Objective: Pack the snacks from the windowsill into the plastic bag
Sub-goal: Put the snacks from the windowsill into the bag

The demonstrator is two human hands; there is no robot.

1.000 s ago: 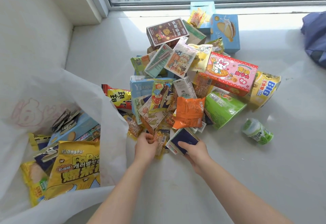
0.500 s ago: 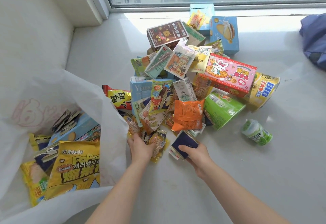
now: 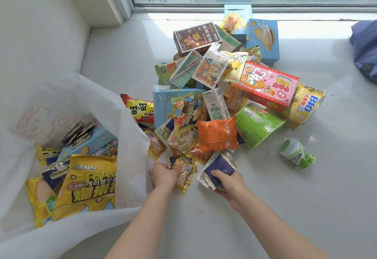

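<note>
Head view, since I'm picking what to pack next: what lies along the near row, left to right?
In order: yellow popcorn bag → left grip clutching small yellow snack packets → right grip holding dark blue foil packet → small green-and-white plastic bottle.

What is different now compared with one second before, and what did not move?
The left hand has taken hold of the small yellow packets with its fingers and drawn them slightly out of the pile. The right hand keeps gripping the dark blue packet and has pulled it slightly nearer the person. The plastic bag and the green bottle stayed put.
</note>
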